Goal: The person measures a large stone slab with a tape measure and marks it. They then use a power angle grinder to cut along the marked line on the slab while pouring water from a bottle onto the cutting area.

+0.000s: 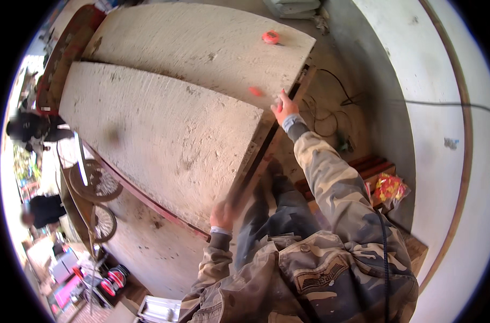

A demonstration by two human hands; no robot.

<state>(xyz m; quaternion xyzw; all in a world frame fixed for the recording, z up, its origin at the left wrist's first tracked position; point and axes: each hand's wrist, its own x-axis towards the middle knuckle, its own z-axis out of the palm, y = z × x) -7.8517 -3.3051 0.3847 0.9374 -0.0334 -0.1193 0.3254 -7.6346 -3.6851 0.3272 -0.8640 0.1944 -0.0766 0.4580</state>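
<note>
Two long, rough, pale slabs lie side by side before me, the near slab [164,129] and the far slab [202,40]. A brown wooden strip [305,81] runs along their right end, next to a dark gap. Fingers curled, my right hand [283,107] is closed at this strip, by the corner where the slabs meet. My left hand [222,216] is at the near slab's front corner; motion blur hides its fingers. On the far slab rest a round red tape measure [270,37] and a small orange-red object [255,91], too blurred to name.
A reddish rail [148,202] edges the near slab's underside. Left of it stands a wheeled cart [86,194], with two people beyond. Dark cables [331,126] lie on the floor at right, near wooden planks and a red-yellow packet [391,188]. A white wall rises at right.
</note>
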